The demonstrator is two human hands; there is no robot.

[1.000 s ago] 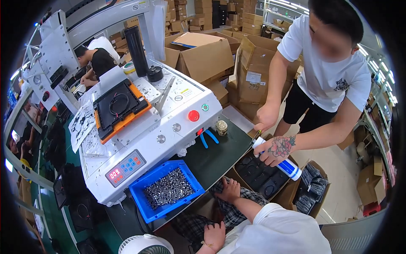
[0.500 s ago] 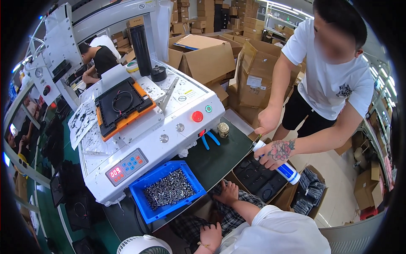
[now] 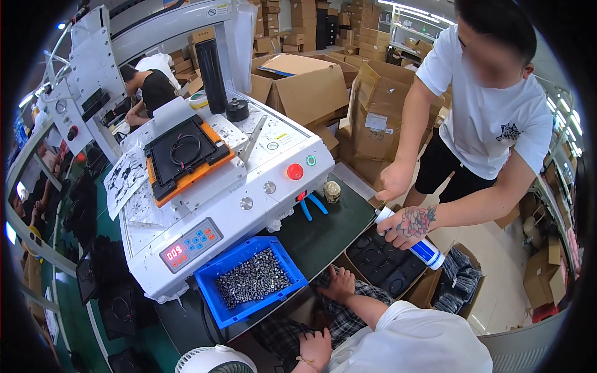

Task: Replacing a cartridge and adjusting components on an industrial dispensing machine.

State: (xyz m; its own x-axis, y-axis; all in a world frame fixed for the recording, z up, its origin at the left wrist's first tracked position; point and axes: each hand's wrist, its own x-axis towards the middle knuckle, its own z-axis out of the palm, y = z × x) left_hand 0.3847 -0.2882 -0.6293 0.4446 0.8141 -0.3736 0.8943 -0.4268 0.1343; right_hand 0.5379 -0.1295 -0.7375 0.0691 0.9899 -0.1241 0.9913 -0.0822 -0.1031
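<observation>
My left hand [image 3: 315, 348], with a thin bracelet at the wrist, rests on the dark plaid cloth [image 3: 277, 339] over my lap, fingers laid out flat. Farther up, my right hand [image 3: 339, 285] lies on the same cloth near the table edge, its fingers spread. Neither holds anything. The blue bin [image 3: 204, 283] of small metal nuts [image 3: 252, 280] is nearest to them on the table. To the right, a co-worker's tattooed hand [image 3: 407, 227] grips a white and blue tube [image 3: 429, 253]; their other hand [image 3: 395, 180] is closed at its tip, on something I cannot make out.
A white machine [image 3: 280, 180] carries a black plastic part [image 3: 180, 158] in an orange fixture. Blue-handled pliers [image 3: 311, 208] and a small round container [image 3: 332, 192] are beside it. Boxes of black parts [image 3: 382, 261] stand at right; a white fan [image 3: 214, 359] is at the bottom.
The view has shifted slightly, so everything sits a little differently in the picture. The co-worker still holds the tube, and my hands stay on the cloth.
</observation>
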